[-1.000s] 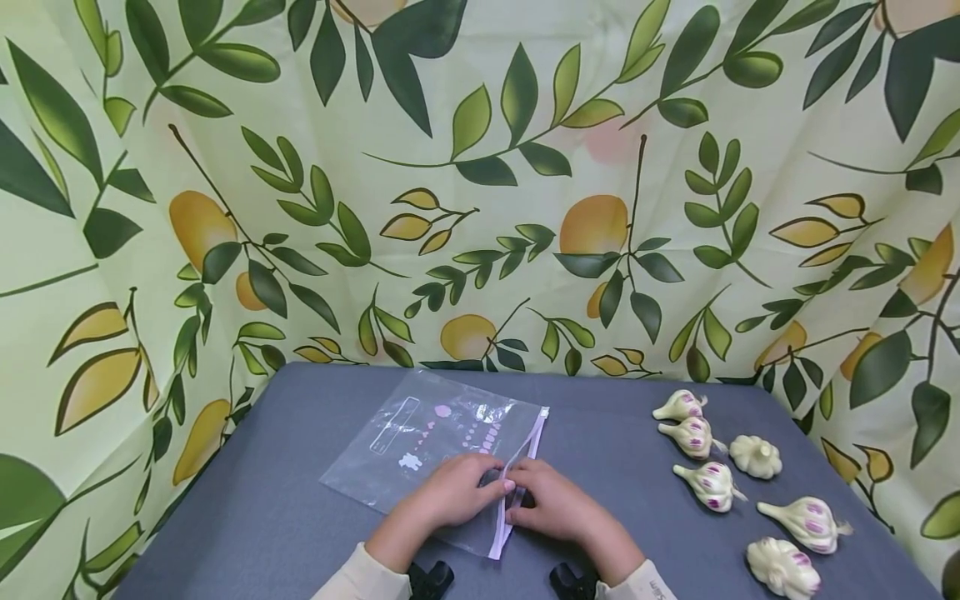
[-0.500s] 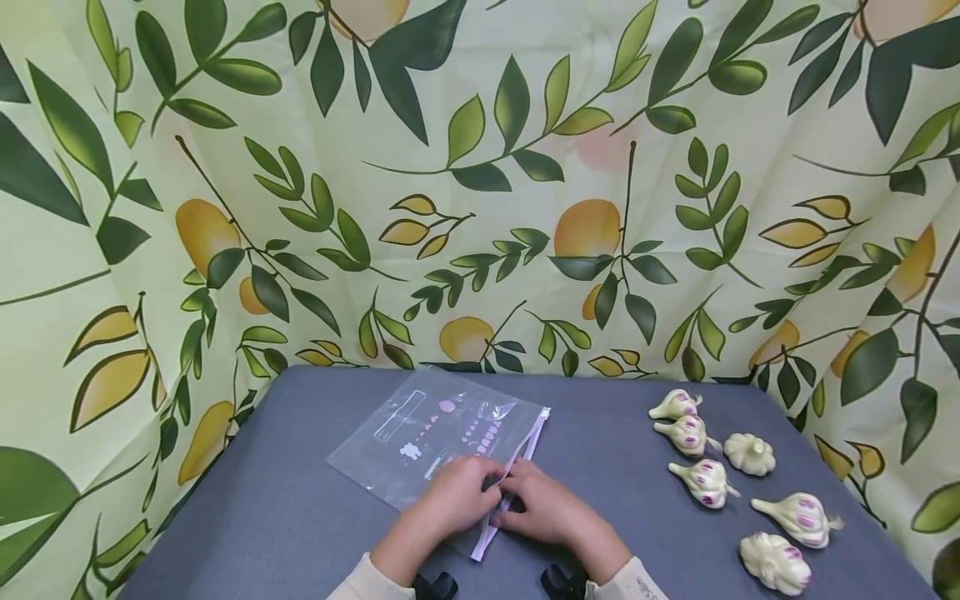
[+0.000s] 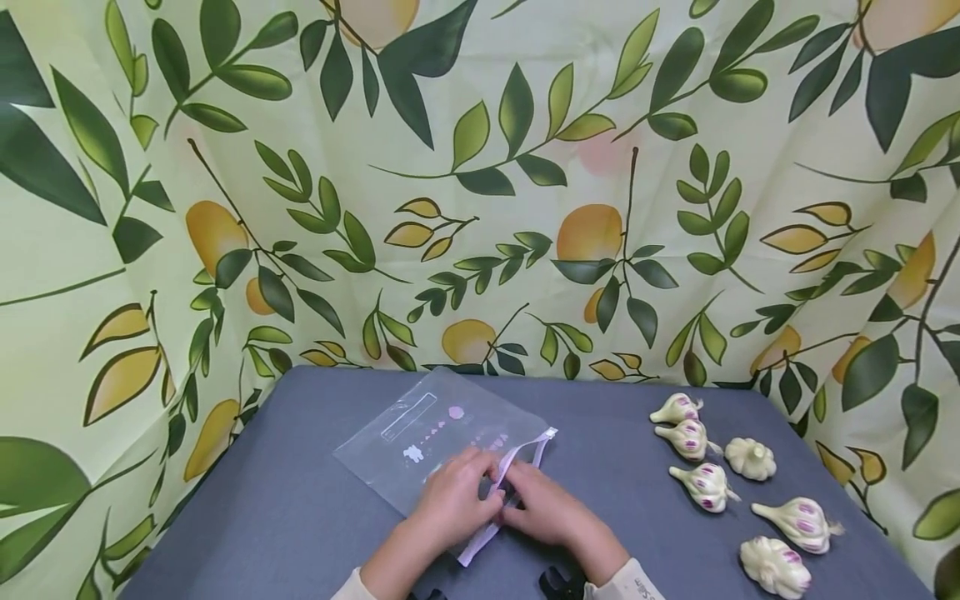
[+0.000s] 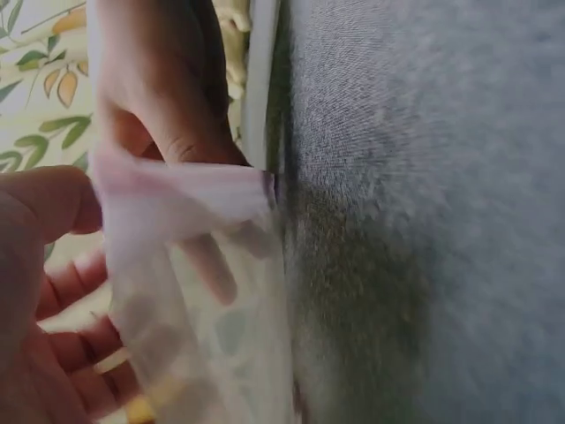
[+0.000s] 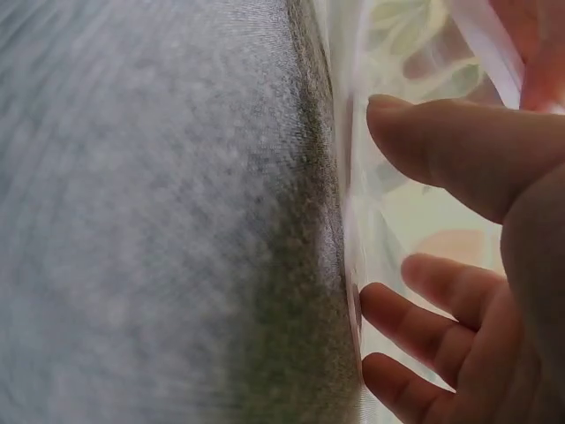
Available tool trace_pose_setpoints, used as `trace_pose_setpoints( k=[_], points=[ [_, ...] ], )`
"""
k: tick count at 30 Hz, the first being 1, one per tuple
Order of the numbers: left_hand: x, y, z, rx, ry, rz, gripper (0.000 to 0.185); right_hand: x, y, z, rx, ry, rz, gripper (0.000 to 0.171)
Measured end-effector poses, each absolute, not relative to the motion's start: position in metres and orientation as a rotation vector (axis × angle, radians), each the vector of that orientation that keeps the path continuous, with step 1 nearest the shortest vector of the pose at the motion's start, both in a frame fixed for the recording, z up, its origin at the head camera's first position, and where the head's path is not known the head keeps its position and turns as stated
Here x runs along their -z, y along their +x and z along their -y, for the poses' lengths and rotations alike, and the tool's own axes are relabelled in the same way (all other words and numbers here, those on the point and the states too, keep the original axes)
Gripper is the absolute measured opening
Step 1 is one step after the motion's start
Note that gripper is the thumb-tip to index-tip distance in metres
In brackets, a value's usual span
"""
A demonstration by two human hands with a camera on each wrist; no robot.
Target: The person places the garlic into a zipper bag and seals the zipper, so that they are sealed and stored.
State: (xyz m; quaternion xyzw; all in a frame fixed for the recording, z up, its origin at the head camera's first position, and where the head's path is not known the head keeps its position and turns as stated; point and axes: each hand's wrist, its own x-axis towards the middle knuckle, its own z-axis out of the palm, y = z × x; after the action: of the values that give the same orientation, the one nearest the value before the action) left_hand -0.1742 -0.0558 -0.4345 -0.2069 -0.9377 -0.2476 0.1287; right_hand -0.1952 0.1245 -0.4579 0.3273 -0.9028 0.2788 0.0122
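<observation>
A clear zip bag (image 3: 450, 404) with pink prints lies on the grey table, its zip edge (image 3: 478, 546) facing right. That mouth is parted. My left hand (image 3: 456, 493) pinches the raised upper lip between thumb and fingers; the left wrist view shows the lifted plastic (image 4: 199, 238) beside the thumb. My right hand (image 3: 551, 507) reaches into the mouth, its fingertips partly hidden by the lip. In the right wrist view, thumb and fingers (image 5: 415, 318) stand spread apart over the lower layer of plastic, gripping nothing.
Several garlic bulbs (image 3: 707, 486) lie on the right side of the table (image 3: 247, 500). A leaf-patterned cloth (image 3: 480, 200) hangs behind and at both sides. Black wrist mounts (image 3: 558, 583) show below the hands.
The upper lip has been lifted and the bag's mouth stands wider apart. My right fingers have moved in between the layers. The bag has turned slightly.
</observation>
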Motion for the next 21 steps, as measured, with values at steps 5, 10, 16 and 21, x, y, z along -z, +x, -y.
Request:
trace_pose_setpoints(
  k=[5, 10, 16, 21],
  points=[
    [0.44, -0.167, 0.065, 0.674, -0.519, 2.81, 0.036, 0.458, -0.196, -0.124, -0.952, 0.93, 2.852, 0.079],
    [0.441, -0.163, 0.072, 0.613, -0.519, 2.838, 0.022, 0.457, -0.198, -0.124, -0.978, 0.905, 2.861, 0.077],
    [0.439, -0.158, 0.071, 0.608, -0.685, 2.719, 0.025, 0.46, -0.198, -0.124, -0.708, 1.069, 2.789, 0.032],
    [0.437, -0.156, 0.067, 0.699, -0.766, 2.696, 0.024, 0.46, -0.195, -0.122, -0.702, 1.112, 2.763, 0.037]
  ],
)
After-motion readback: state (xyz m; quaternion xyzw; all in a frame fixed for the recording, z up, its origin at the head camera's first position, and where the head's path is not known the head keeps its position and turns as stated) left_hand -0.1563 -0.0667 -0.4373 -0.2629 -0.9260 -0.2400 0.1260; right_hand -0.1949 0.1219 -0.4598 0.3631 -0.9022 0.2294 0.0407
